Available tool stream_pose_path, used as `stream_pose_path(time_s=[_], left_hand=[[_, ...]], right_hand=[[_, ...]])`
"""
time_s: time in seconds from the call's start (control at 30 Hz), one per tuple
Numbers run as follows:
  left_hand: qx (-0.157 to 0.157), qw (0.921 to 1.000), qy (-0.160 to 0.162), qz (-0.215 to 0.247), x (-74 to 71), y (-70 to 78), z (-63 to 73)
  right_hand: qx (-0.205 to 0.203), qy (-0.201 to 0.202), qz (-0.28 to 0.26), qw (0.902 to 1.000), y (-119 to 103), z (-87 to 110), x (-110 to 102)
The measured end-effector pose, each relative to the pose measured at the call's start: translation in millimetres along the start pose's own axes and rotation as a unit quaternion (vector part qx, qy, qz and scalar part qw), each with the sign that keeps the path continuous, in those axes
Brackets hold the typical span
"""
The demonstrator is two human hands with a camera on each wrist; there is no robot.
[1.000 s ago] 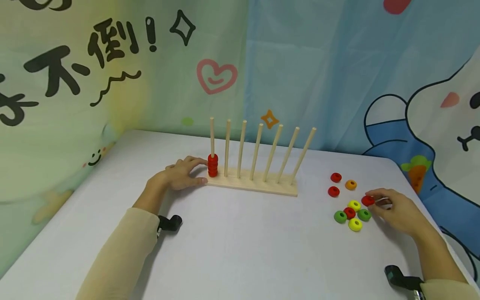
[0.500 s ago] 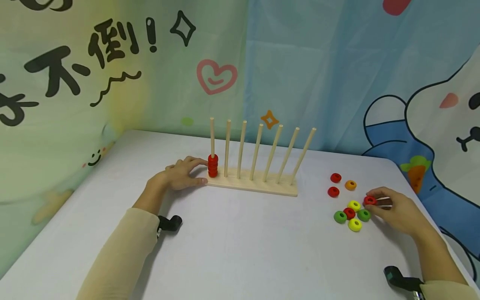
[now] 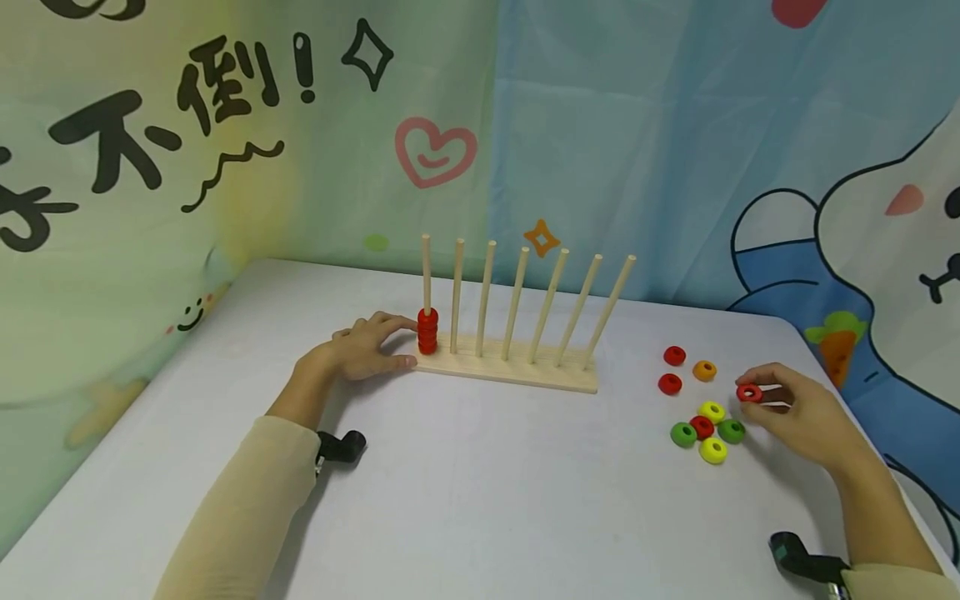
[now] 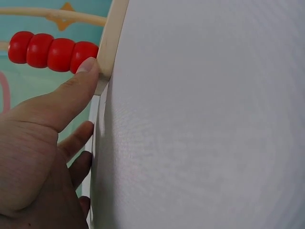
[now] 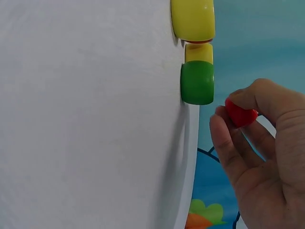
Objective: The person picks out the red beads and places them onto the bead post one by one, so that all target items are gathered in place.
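Observation:
A wooden peg rack (image 3: 506, 364) with a row of upright pegs stands mid-table. Several red beads (image 3: 427, 332) are stacked on its leftmost peg. My left hand (image 3: 367, 346) grips the rack's left end, thumb at the front corner and index finger beside the stack; the left wrist view shows the thumb (image 4: 71, 90) on the base and the other fingers loose. At the right, my right hand (image 3: 806, 417) pinches a red bead (image 3: 748, 392) between thumb and fingers, raised off the table. The same red bead (image 5: 240, 113) appears in the right wrist view, apart from a green bead (image 5: 198, 83).
Near the right hand lie loose beads: two red ones at the back, an orange bead (image 3: 704, 371), and a cluster with yellow beads (image 3: 713, 451), green beads (image 3: 683, 434) and another red bead (image 3: 702, 428). A printed cloth (image 3: 615, 125) hangs behind the white table (image 3: 480, 492).
My right hand has lifted the red bead off the cluster, slightly up and to the right, and the bead has tilted so its hole shows. The left hand and rack stay put.

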State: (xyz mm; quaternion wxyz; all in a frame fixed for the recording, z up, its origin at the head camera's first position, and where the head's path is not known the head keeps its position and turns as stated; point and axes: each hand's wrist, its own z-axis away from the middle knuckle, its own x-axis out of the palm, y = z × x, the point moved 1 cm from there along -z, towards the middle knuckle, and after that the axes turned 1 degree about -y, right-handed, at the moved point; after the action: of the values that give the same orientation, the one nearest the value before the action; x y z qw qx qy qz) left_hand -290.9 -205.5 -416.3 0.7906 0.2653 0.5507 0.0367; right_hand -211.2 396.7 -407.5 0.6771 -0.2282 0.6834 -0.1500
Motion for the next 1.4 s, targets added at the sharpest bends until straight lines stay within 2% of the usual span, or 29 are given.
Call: stream_pose_path(time_s=[0.43,0.57,0.77,1.0,1.4], left_hand=[[-0.001,1.0000,0.001,-0.001,-1.6,0.3,2.9],[0.003,1.0000,0.002,-0.001,-1.0,-0.5,4.5],[-0.005,1.0000,-0.001,0.004,1.1,-2.4,3.2],[0.003,1.0000,0.001,0.004,0.0,-2.3,3.0],[0.008,0.9999,0.002,-0.005,-1.4,0.1,1.7]], right_hand=[[-0.010,0.016,-0.009,0.9998,-8.0,0.8,0.0],[-0.021,0.025,-0.014,0.9994,-13.5,2.4,1.9],[-0.018,0.026,-0.005,0.9995,-23.9,3.1,2.5],[-0.049,0.038,-0.019,0.9979,-34.7,1.8,2.2],[-0.067,0.042,-0.047,0.9958,-53.0,0.3,5.7]])
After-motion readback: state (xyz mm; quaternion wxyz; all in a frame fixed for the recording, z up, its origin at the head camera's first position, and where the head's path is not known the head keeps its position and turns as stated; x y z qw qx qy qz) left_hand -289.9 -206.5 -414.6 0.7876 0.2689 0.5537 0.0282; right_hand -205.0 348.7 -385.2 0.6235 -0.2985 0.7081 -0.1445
